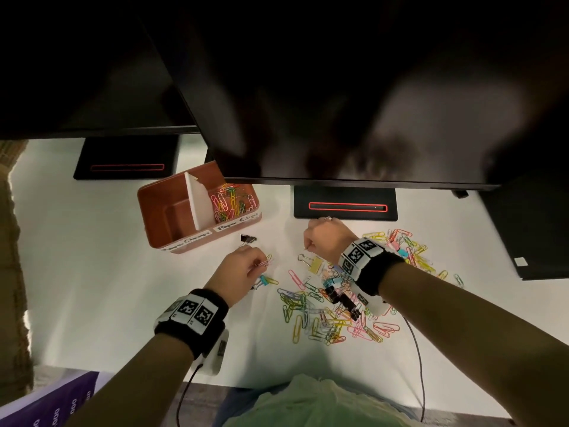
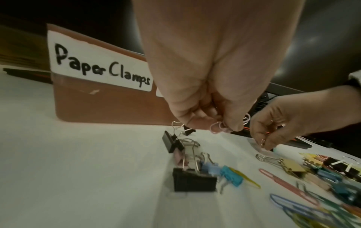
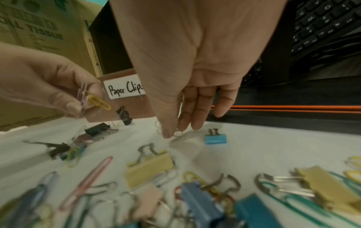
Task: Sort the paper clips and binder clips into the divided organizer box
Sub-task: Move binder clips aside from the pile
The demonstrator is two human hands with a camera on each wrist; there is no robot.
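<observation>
A brown organizer box [image 1: 160,204] with a white divider stands at the back left. Its right compartment, labelled "Paper Clips", holds several coloured paper clips [image 1: 231,200]; the left one, labelled "Paper Clamps" [image 2: 101,67], looks bare. My left hand [image 1: 260,263] hovers in front of the box and pinches pink and yellow paper clips [image 3: 91,100]. My right hand [image 1: 308,246] reaches down to the table, thumb and forefinger pinching a pale paper clip [image 3: 175,133]. A mixed pile of clips [image 1: 332,306] lies under my right wrist. A yellow binder clip [image 1: 314,265] lies near it.
A black binder clip [image 1: 248,238] sits by the box front, and a few more binder clips [image 2: 193,177] lie below my left hand. Monitor stands [image 1: 345,204] and dark screens overhang the back. A keyboard [image 3: 322,23] and a cardboard box [image 3: 39,30] flank the area.
</observation>
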